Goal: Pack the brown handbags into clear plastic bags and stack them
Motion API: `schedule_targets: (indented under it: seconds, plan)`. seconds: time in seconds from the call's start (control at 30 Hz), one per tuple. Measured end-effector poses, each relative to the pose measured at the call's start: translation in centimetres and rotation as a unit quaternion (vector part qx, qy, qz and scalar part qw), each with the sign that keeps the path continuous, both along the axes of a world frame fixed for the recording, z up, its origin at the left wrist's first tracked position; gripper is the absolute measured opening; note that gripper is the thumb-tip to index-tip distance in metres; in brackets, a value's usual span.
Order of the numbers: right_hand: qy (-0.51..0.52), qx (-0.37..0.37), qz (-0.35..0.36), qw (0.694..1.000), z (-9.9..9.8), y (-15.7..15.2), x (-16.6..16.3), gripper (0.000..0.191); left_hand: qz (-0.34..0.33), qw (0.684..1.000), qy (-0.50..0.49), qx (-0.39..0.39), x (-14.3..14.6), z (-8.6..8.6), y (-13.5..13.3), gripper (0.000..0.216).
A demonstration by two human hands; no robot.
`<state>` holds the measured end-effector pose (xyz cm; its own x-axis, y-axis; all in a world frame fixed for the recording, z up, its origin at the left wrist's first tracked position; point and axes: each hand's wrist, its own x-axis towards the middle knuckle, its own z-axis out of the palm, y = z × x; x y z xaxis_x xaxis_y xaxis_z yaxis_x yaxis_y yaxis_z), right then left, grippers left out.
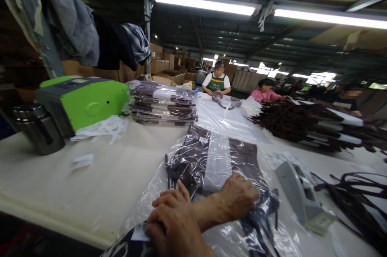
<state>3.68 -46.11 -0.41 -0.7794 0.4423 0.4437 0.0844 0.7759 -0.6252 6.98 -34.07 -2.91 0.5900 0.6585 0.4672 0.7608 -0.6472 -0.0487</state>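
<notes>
A brown folded article with dark straps and a pale paper band lies in a clear plastic bag [218,164]. A small white sticker [203,140] is at its upper left. My arms cross in front of it. My left hand [238,194], reaching to the right, rests on the bag with its fingers curled down; the fingertips are hidden. Over my left forearm lies my right hand [175,216], fingers bent around a white label [140,233] at my patterned left sleeve [127,245]. Part of its grip is hidden.
Bagged brown articles [163,104] are stacked beyond, beside a green machine [93,102], paper strips [104,128] and a dark flask [39,128]. A grey tape dispenser [302,196] and loose straps [356,192] sit right, below a brown pile [317,124]. Several people [216,81] work behind.
</notes>
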Motion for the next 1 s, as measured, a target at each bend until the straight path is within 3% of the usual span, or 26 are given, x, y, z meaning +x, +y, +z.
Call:
schedule_targets:
  seconds: [0.17,0.3,0.37,0.47,0.53,0.67,0.73,0.87,0.93,1.0]
  plan:
    - [0.040,0.053,-0.069,0.995,1.3,1.3,1.4,0.041,0.001,1.000,-0.014,-0.017,-0.5,0.4,-0.2,0.013]
    - [0.038,0.075,-0.074,0.994,2.5,3.0,3.0,0.021,0.020,0.997,-0.036,-0.068,-1.0,1.7,-0.4,0.020]
    - [0.054,0.096,-0.082,0.990,3.0,3.8,3.7,0.018,0.035,0.986,-0.113,-0.121,-1.1,2.1,-0.4,0.019]
    - [0.089,0.147,-0.111,0.979,3.9,5.1,5.8,0.015,0.066,0.905,-0.362,-0.212,-1.7,2.2,-0.6,0.016]
    - [0.111,0.180,-0.156,0.965,4.3,6.6,8.0,0.012,0.063,0.858,-0.453,-0.234,-2.6,2.1,-0.6,0.024]
    - [0.137,0.195,-0.320,0.917,4.0,10.1,13.2,0.014,0.035,0.865,-0.449,-0.221,-5.2,2.2,-0.3,0.028]
    - [0.128,0.160,-0.374,0.904,3.4,11.6,15.1,0.020,0.048,0.834,-0.495,-0.240,-6.1,2.2,0.0,0.031]
    - [0.085,0.069,-0.372,0.922,2.1,13.0,16.2,0.027,0.033,0.728,-0.611,-0.310,-6.4,2.1,0.0,0.042]
    - [0.072,0.051,-0.355,0.931,1.6,13.1,15.9,0.029,0.019,0.711,-0.627,-0.316,-6.1,2.2,-0.3,0.043]
    - [0.067,0.050,-0.338,0.938,1.2,13.1,15.4,0.030,0.015,0.715,-0.628,-0.307,-5.8,2.3,-0.6,0.042]
